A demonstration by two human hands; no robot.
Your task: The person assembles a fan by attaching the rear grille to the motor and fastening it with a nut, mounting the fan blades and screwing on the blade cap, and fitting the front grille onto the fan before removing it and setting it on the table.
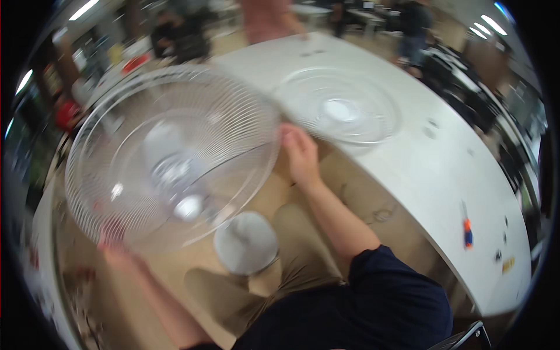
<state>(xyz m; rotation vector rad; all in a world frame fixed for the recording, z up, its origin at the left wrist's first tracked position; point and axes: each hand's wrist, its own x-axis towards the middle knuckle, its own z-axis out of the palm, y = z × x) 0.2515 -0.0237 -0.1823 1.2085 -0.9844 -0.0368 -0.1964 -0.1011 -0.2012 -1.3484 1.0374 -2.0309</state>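
A large round wire fan guard point(233, 111) hangs tilted in front of me, left of the white table. My right hand point(301, 156) grips its right rim. At its lower left rim is my left hand point(121, 252), closed on the edge and smeared by motion. Through the wires shows a pale fan motor housing point(165, 143) with a shiny clear part below it; whether the guard is joined to it I cannot tell. Below the guard is a light grey rounded piece point(245, 243), just in front of my knees. A second round wire grille point(373, 108) lies flat on the table.
The white curved table point(420, 175) runs along my right. On it lie an orange and blue screwdriver point(467, 233), a small yellow item point(508, 265) and several small dark parts. A person in pinkish clothes point(265, 20) stands at the far edge. Cables lie on the floor.
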